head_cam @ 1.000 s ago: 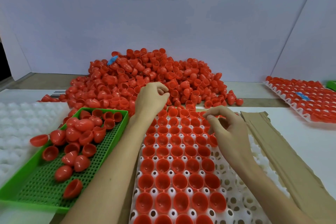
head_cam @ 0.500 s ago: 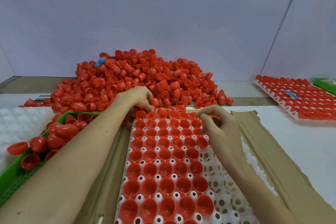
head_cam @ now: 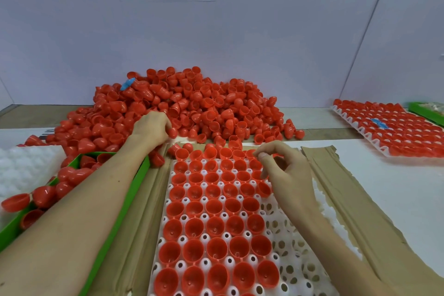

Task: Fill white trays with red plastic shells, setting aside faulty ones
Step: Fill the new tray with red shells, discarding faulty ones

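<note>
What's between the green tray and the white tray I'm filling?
Head view: a strip of brown cardboard lies between the green tray and the white tray, with a loose red shell at its far end.

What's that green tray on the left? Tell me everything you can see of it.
The green tray is shallow and bright green, plastic by its look, with a low rim. It lies flat left of the cardboard, its far corner at the edge of the shell pile. Loose red shells lie jumbled in it, some dome up, some hollow up. The left forearm crosses above it, hiding much of its floor.
</note>
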